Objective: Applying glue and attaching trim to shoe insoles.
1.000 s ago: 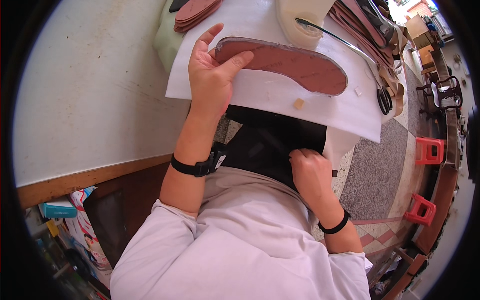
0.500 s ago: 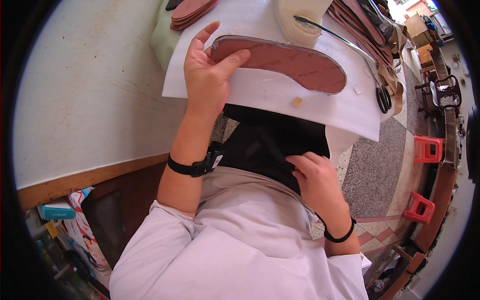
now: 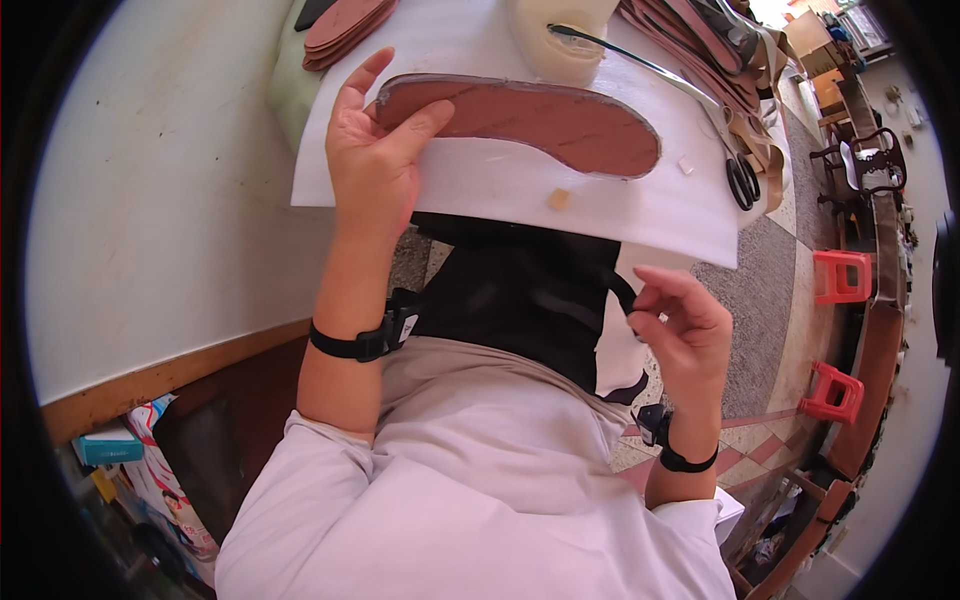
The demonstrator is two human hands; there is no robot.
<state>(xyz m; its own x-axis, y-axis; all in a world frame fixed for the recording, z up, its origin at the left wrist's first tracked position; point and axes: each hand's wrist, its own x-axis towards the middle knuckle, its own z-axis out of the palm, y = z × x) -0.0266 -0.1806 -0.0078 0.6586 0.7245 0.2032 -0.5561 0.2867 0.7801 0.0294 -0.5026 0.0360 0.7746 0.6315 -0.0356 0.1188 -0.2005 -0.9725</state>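
Left hand [image 3: 375, 160] spread, pinning insole [image 3: 530, 120] on desk [image 3: 150, 180]; right hand [image 3: 680, 325] raised, fingertips pinched together, empty.

A pair of scissors [image 3: 742, 180] with black handles lies at the right edge of the bench [image 3: 150, 170], blades pointing far and left. Just beside them, on the far right, leans a stack of brown soles [image 3: 700, 40]. A second, smaller stack of reddish soles [image 3: 345, 25] sits at the far left. Between the two stacks stands a pale tub [image 3: 560, 40], perhaps a glue pot; the view is too bent to tell. A small tan scrap [image 3: 559, 199] lies near the bench's near edge. On the tiled floor [image 3: 740, 290] to the right stand two red stools [image 3: 838, 275], well apart. Boxes [image 3: 110, 445] sit under the bench at near left.
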